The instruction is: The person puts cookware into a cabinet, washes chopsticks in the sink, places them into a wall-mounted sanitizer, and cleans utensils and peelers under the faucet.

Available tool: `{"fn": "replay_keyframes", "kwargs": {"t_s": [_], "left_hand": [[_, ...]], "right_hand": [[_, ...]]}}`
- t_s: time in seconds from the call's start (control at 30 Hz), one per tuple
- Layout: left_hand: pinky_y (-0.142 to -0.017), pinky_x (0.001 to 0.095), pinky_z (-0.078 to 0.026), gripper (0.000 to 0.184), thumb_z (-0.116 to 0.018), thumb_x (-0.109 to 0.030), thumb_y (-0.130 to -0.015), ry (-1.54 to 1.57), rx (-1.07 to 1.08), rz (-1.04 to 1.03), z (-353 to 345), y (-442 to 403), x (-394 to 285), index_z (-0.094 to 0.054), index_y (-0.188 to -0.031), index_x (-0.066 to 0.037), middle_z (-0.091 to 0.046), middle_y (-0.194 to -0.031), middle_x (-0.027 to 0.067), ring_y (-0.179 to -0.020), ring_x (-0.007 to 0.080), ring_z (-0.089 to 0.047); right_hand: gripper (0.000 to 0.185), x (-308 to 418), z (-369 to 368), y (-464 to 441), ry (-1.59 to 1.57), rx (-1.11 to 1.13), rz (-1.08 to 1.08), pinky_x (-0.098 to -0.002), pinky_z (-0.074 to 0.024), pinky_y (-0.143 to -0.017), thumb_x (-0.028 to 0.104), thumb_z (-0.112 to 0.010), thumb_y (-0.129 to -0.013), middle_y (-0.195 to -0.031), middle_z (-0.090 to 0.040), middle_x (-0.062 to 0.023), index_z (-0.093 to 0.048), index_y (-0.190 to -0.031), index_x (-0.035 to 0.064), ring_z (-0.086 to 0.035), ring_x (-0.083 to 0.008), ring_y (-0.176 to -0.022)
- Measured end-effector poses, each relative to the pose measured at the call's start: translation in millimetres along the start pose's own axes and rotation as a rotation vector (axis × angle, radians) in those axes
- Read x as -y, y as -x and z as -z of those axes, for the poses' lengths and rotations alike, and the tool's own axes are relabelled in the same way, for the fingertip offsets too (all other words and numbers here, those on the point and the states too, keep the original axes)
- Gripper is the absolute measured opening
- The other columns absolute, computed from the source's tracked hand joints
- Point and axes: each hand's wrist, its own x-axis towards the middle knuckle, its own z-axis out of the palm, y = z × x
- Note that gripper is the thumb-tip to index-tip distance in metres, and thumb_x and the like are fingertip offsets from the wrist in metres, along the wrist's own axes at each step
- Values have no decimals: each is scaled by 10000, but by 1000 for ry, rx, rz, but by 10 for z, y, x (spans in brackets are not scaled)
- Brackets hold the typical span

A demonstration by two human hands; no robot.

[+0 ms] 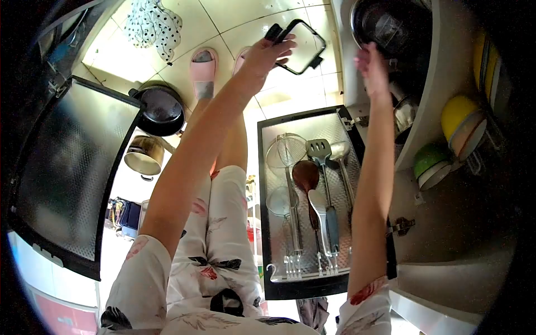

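Observation:
My left hand (271, 54) is closed on one side of a black rectangular frame (321, 46), held above the tiled floor. Its middle is see-through. Further right, my right hand (371, 66) reaches into the cabinet with its fingers apart, slightly blurred and seemingly empty. It is just below a dark round pan (385, 25) with a shiny rim. A metal pot (405, 111) sits partly hidden in shadow beside my right wrist. Between my forearms, an open cabinet door (271, 240) carries hanging utensils, among them a strainer (286, 151), a slotted turner (319, 149) and a brown ladle (305, 176).
Another open door (67, 178) stands at the left. Near it are a black pan (161, 110) and a pot (144, 159). Yellow (460, 120) and green (432, 164) bowls are at the right. A dotted cloth (153, 28) lies at the top left.

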Motion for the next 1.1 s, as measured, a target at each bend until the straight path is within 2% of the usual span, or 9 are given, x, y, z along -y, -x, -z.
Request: {"fn": "replay_keyframes", "kwargs": {"t_s": [0.1,0.23,0.4,0.57,0.67,0.77,0.87,1.03,1.1], "left_hand": [[-752,243,-425,248,-557,-184,-795,146,78,51,-131,9,-54,-543,-1006,-55,-590,-956,40,-847,113,-539],[-718,235,-423,260,-595,-173,-761,-82,138,-13,-117,-150,-66,-528,-987,-63,-587,-886,26,-815,104,-532],[-664,256,-402,387,-670,-200,-678,-108,149,-72,-134,-209,-61,-460,-951,-22,-532,-815,42,-743,116,-496],[-730,264,-385,400,-604,-250,-731,-172,46,5,-39,-233,-47,-467,-1038,-32,-559,-892,47,-826,137,-502],[-755,289,-414,397,-538,-301,-779,-558,-68,108,162,-330,223,-466,-1088,-63,-579,-942,69,-886,147,-538],[-813,293,-407,363,-457,-307,-826,-581,-12,146,339,-166,193,-466,-1090,-57,-567,-1016,75,-927,164,-537],[-626,230,-428,265,-393,-180,-826,-378,-11,204,403,-50,136,-510,-1007,-26,-611,-806,76,-710,132,-560],[-781,278,-426,309,-358,-277,-869,-426,14,255,547,-66,327,-502,-1035,-59,-585,-968,71,-869,149,-555],[-774,277,-432,308,-353,-272,-871,-412,-14,286,525,-62,372,-500,-1039,-60,-586,-965,69,-854,146,-559]], "right_hand": [[652,176,-328,550,-449,595,-170,-476,-315,-918,579,-290,-806,-1155,-455,-168,-364,-1194,61,-436,-290,-1072],[605,59,-334,735,-913,971,-190,-546,-302,-903,523,-285,-833,-1245,-323,-244,-332,-1217,58,-375,-419,-1095],[344,169,-313,698,-599,766,-185,-441,-391,-868,251,-414,-866,-1102,-483,-223,-433,-1120,20,-506,-323,-987],[268,227,-357,587,-291,565,-34,-349,-429,-817,227,-450,-853,-983,-561,-185,-495,-1006,12,-564,-272,-888],[201,269,-341,575,-213,316,148,-293,-450,-747,225,-479,-843,-875,-614,-126,-525,-897,37,-597,-208,-795],[230,348,-163,537,-338,-76,215,-327,-433,-795,246,-459,-855,-942,-582,-121,-503,-918,29,-557,-174,-868],[280,308,81,271,-416,-271,241,-352,-431,-826,228,-471,-851,-999,-549,-105,-429,-1041,26,-526,-178,-916],[232,180,270,-196,-542,-401,205,-386,-439,-845,109,-507,-820,-1015,-517,-161,-395,-995,4,-502,-225,-961],[497,113,329,-360,-494,-197,140,-346,-472,-803,168,-565,-784,-1168,-399,-132,-298,-1176,22,-457,-247,-1001]]}}
